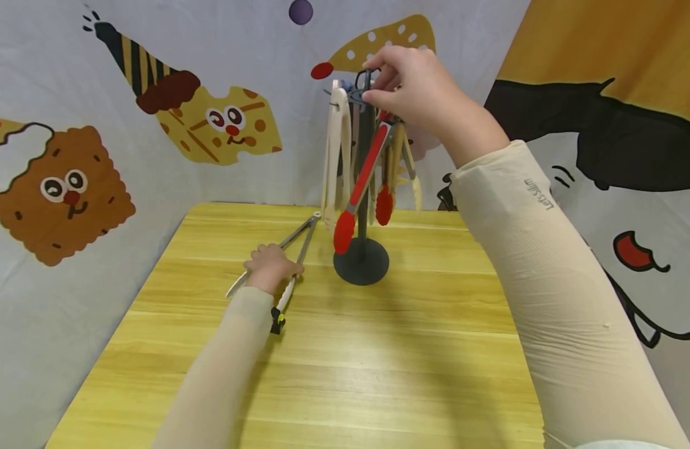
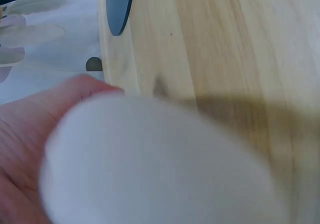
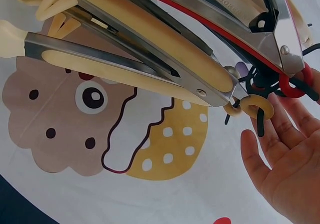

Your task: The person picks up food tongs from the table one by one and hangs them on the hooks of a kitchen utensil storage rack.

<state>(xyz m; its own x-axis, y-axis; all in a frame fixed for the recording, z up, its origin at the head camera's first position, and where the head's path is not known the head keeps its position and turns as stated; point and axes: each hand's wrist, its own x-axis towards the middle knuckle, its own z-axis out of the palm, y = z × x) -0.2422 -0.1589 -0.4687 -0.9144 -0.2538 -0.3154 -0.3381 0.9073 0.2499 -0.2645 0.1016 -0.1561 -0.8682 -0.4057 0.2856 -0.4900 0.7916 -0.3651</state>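
My left hand [image 1: 272, 265] reaches over spread metal tongs [image 1: 307, 242] with white grips, thumb on one arm and fingers across toward the other. In the left wrist view a blurred white grip [image 2: 160, 159] fills the foreground, partly hiding the left hand [image 2: 22, 139]. My right hand [image 1: 415, 87] holds the top of a dark utensil stand [image 1: 363, 265], thumb and fingers at its hooks. Red-tipped tongs [image 1: 367, 168], wooden tongs [image 1: 335, 149] and yellow-handled tongs [image 3: 150, 38] hang there. In the right wrist view the right hand [image 3: 285, 159] is beside the hook hub [image 3: 262, 81].
The stand's round base rests on a wood-grain table [image 1: 367, 374], near its back edge. Behind the table hangs a pale cloth [image 1: 300, 143] with cartoon food prints. My right forearm [image 1: 558, 280] spans the right side.
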